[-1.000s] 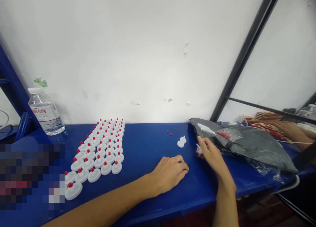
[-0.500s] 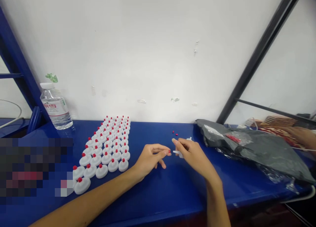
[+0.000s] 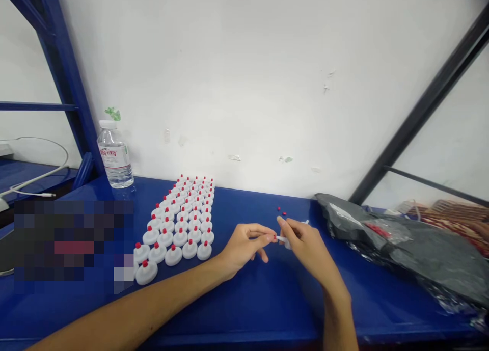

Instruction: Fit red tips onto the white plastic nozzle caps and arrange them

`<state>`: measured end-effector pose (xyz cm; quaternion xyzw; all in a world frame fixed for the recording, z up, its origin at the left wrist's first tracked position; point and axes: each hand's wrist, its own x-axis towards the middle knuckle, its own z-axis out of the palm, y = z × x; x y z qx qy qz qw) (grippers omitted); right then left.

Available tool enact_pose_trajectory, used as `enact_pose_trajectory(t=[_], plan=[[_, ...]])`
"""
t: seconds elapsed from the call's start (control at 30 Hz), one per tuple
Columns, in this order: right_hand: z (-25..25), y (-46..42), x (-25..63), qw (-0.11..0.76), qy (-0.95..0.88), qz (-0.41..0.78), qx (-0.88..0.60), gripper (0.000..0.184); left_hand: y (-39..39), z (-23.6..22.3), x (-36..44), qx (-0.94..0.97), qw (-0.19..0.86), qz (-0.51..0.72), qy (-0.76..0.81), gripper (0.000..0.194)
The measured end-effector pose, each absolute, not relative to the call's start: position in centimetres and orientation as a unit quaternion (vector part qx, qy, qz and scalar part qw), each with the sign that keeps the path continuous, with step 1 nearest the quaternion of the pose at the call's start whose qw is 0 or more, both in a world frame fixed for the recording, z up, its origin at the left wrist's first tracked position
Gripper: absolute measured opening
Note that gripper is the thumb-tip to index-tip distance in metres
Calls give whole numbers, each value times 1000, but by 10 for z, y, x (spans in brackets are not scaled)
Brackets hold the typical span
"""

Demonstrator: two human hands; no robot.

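Between the thumb and fingertips of my left hand (image 3: 246, 249) is a small red cap (image 3: 274, 237). My right hand (image 3: 303, 244) grips a white plastic nozzle (image 3: 281, 239), its narrow tip pointing left and meeting the red cap. Fingers hide much of the nozzle's wider body. Just beyond my right hand, two loose red caps (image 3: 284, 214) lie on the blue table (image 3: 252, 310). To the left stand rows of white round nozzle lids (image 3: 173, 255), each topped with a red cap. Another white piece (image 3: 306, 221) shows partly behind my right hand.
A clear water bottle (image 3: 115, 160) stands at the back left by the blue frame post (image 3: 72, 86). Dark grey plastic bags (image 3: 412, 249) cover the right side, with a clear bag of red pieces (image 3: 378, 231) on top. A white wall (image 3: 244, 86) closes off the back.
The gap between the red cap and the nozzle tip has closed; they now meet. The whole view has swung a little left. The person's hand at the far right is out of sight.
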<state>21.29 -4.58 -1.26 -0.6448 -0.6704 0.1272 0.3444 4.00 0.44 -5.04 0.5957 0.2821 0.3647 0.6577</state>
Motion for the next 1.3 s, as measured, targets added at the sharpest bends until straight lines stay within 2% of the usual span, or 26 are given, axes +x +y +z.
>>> enact_pose_trajectory(t=[0.17,0.37,0.67,0.97,1.3], plan=[[-12,-46,213,340,-684,105,-636,53,5,-50,39,611,649,362,275,36],[-14,-47,212,375,-678,118,-622,35,2,-54,41,620,638,368,271,38],[-13,-51,210,386,-669,128,-622,27,4,-59,42,618,642,386,237,38],[-15,-49,210,380,-682,135,-610,32,2,-51,38,632,644,355,246,44],[-12,-53,204,450,-652,194,-579,36,3,-46,35,619,676,304,258,58]])
